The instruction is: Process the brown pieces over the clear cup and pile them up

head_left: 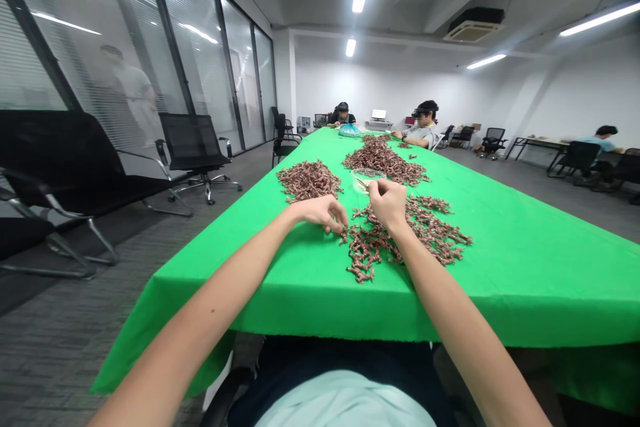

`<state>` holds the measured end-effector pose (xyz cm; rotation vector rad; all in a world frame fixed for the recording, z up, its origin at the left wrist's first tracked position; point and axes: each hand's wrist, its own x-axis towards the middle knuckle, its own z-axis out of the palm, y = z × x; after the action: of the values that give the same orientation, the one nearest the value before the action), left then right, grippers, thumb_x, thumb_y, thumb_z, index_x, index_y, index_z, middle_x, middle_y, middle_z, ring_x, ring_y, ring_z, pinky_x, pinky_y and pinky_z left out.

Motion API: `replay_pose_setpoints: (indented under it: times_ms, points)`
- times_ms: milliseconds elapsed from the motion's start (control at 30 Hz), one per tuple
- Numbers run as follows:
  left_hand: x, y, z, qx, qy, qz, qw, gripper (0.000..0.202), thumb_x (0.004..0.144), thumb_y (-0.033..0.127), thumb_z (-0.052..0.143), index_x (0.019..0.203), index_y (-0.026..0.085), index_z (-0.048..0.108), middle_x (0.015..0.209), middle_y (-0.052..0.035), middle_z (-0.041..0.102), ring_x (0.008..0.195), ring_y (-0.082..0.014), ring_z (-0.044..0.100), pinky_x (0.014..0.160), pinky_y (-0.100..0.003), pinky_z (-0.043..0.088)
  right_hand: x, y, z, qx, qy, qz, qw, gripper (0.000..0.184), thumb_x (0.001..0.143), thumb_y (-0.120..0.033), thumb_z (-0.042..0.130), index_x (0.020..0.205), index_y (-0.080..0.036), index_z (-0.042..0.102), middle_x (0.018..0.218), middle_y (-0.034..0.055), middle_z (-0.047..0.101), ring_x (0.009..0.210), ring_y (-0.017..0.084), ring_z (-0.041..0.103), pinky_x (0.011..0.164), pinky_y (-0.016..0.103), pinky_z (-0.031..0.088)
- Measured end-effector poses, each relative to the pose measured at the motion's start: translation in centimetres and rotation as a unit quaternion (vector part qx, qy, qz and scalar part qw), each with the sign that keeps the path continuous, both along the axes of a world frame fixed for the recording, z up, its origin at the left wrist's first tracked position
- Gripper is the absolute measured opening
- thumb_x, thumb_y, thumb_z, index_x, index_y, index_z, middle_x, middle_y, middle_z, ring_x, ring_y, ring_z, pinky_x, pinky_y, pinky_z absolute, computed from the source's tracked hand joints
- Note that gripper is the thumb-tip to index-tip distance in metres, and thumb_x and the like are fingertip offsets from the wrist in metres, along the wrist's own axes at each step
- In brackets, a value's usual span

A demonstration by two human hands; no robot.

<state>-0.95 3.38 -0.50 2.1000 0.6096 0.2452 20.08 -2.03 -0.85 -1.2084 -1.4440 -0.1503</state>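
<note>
Office (380, 73): glass partition wall (200, 47), mesh swivel chairs (187, 140), ceiling air conditioner (474, 25).

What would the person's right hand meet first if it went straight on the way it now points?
The right hand points forward and slightly to its left, so it would probably meet the clear shallow bowl first. Depth is hard to judge from this head view.

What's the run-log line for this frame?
left hand: at brown pieces | right hand: above pieces, beside clear bowl | surface: green cloth
</note>
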Motion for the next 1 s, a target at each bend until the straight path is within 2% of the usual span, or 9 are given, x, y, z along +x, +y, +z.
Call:
replay_pose_setpoints:
  times_ms: [167, 333, 533, 800, 900, 1000]
  points:
    - [-0.1, 0.7, -0.4, 0.023, -0.047, 0.031, 0.998, 0.027, 0.065, 0.030, 0.085, 0.089, 0.018, 0.080, 0.077, -0.0100, 0.076, 0.057, -0.0175, 0.069, 0.051, -0.027, 0.055, -0.1, -0.2, 0.1, -0.002, 0.002, 0.005, 1.000, 0.039, 0.088, -0.036, 0.047, 0.053, -0.020, 0.042, 0.050, -0.0022, 0.041, 0.050, 0.011, 0.037, 0.055, 0.028, 0.027]
    - [-0.3, 1.5, -0.5, 0.080, -0.114, 0.096, 0.986, 0.035, 0.069, 0.034, 0.085, 0.096, 0.013, 0.077, 0.087, -0.0127, 0.076, 0.068, -0.0176, 0.071, 0.056, -0.025, 0.055, -0.1, -0.3, 0.2, -0.005, 0.004, 0.009, 1.000, 0.038, 0.088, -0.036, 0.047, 0.053, -0.020, 0.044, 0.051, -0.0025, 0.041, 0.050, 0.011, 0.036, 0.056, 0.028, 0.026]
    - [-0.2, 1.9, -0.7, 0.164, -0.096, 0.107, 0.976, 0.031, 0.070, 0.024, 0.081, 0.098, 0.010, 0.075, 0.093, -0.0113, 0.077, 0.068, -0.0140, 0.067, 0.059, -0.023, 0.051, -0.1, -0.2, 0.1, -0.012, 0.005, 0.008, 1.000, 0.038, 0.088, -0.036, 0.048, 0.054, -0.020, 0.045, 0.052, -0.0021, 0.043, 0.051, 0.011, 0.037, 0.056, 0.028, 0.026]
    - [0.3, 1.1, -0.5, 0.190, -0.080, 0.111, 0.972, 0.021, 0.069, 0.019, 0.076, 0.089, 0.012, 0.077, 0.087, -0.0103, 0.077, 0.068, -0.0169, 0.069, 0.062, -0.026, 0.052, 0.0, 0.0, -0.1, -0.015, 0.003, 0.007, 1.000, 0.038, 0.089, -0.037, 0.047, 0.054, -0.020, 0.046, 0.052, -0.0015, 0.044, 0.052, 0.012, 0.038, 0.056, 0.028, 0.027]
    - [0.3, 1.2, -0.7, 0.224, -0.093, 0.149, 0.959, 0.020, 0.070, 0.018, 0.075, 0.088, 0.013, 0.078, 0.085, -0.0088, 0.077, 0.067, -0.0158, 0.067, 0.063, -0.027, 0.051, 0.0, 0.0, -0.1, -0.013, 0.003, 0.008, 1.000, 0.038, 0.088, -0.036, 0.047, 0.054, -0.020, 0.045, 0.052, -0.0020, 0.042, 0.051, 0.011, 0.037, 0.056, 0.028, 0.026]
    - [0.1, 1.5, -0.9, 0.265, -0.086, 0.223, 0.934, 0.019, 0.070, 0.017, 0.073, 0.087, 0.015, 0.078, 0.082, -0.0076, 0.076, 0.067, -0.0164, 0.064, 0.066, -0.029, 0.050, 0.0, -0.1, 0.0, -0.013, 0.004, 0.012, 1.000, 0.038, 0.088, -0.036, 0.047, 0.054, -0.020, 0.044, 0.051, -0.0023, 0.040, 0.051, 0.011, 0.037, 0.056, 0.028, 0.026]
